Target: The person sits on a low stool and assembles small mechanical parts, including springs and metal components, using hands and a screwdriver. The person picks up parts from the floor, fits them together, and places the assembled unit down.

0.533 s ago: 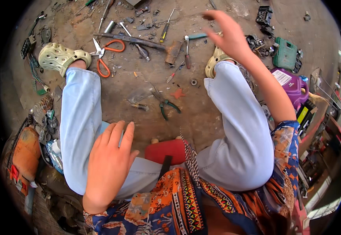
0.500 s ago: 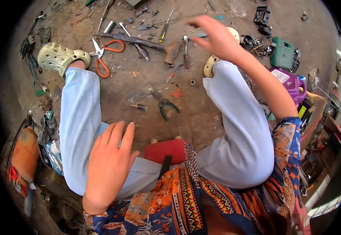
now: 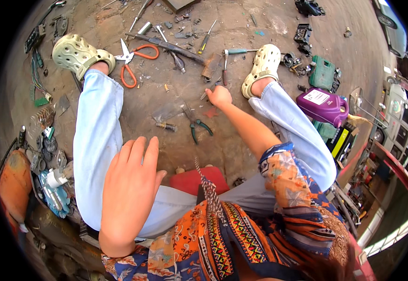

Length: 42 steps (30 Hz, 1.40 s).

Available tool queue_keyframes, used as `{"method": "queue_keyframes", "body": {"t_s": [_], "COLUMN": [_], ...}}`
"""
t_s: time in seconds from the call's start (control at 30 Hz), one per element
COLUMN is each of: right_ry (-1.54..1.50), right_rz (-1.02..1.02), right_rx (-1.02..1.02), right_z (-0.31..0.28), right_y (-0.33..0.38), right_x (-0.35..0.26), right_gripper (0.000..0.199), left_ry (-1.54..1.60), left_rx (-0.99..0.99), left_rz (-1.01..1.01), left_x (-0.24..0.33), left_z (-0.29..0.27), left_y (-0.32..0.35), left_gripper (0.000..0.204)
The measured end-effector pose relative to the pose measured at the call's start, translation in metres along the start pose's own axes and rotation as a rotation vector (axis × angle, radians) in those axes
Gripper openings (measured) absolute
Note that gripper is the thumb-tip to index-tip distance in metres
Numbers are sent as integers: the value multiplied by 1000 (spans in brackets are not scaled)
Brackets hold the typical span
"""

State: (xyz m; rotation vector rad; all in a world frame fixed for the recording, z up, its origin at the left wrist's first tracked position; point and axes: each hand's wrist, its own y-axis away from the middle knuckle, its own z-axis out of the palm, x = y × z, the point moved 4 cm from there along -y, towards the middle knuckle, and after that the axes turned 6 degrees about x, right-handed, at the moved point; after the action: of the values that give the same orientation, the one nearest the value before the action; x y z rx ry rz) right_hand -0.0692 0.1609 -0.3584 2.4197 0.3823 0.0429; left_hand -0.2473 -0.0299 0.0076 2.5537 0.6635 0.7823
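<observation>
My right hand [image 3: 219, 96] is low over the ground in front of me, its fingers closed on a small screwdriver [image 3: 203, 96]; the hand covers most of it. My left hand [image 3: 131, 192] lies flat over my left thigh, fingers stretched, holding nothing. Between my legs are green-handled pliers [image 3: 195, 129], a clear plastic bag [image 3: 166, 113] and a small dark cylindrical part [image 3: 166, 126]. Beyond my right hand lie a hammer [image 3: 211, 67], a ratchet wrench with a teal handle [image 3: 236, 51] and a yellow-and-black pick [image 3: 204, 43]. Orange-handled scissors [image 3: 128, 57] rest beside my left shoe.
A purple jug [image 3: 322, 104] and a green case [image 3: 322, 72] stand to the right. Loose wiring [image 3: 36, 75] and metal parts lie at the left, near an orange rusty piece [image 3: 14, 185]. A red cylinder [image 3: 200, 180] is close to my lap. Parked vehicles [image 3: 398, 114] show far right.
My right hand has come down and toward me from above the ratchet wrench and closed on the small screwdriver. My left hand has stayed on the thigh. The view has shifted slightly.
</observation>
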Motion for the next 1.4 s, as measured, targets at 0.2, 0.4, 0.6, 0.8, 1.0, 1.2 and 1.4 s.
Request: {"method": "queue_keyframes", "body": {"t_s": [0.2,0.4,0.6,0.8,1.0,1.2,1.4], "right_ry": [-372,-664,-1039,-876,-754,-780,-671], "right_rz": [226,295,234,322,239,265,550], "right_rx": [150,231,286,425,331,361,329], "right_z": [16,13,17,-31,-44,-64,-89], "right_y": [12,33,27,6,-34,-69,-104], "right_x": [2,4,7,23,31,17,2], "right_gripper": [36,31,23,23,31,43,55], "left_ry": [87,187,-480,-736,-636,-172,238], "left_rx": [-12,-100,299,310,76,-173,11], "left_rz": [32,29,-28,118,156,-21,-399], "left_x": [-1,-54,-138,-143,-149,-148,-117], "left_z": [9,89,144,153,152,154,222], "left_y": [-12,-114,-273,-322,-321,-257,-173], "left_gripper": [51,47,21,14,19,27,30]}}
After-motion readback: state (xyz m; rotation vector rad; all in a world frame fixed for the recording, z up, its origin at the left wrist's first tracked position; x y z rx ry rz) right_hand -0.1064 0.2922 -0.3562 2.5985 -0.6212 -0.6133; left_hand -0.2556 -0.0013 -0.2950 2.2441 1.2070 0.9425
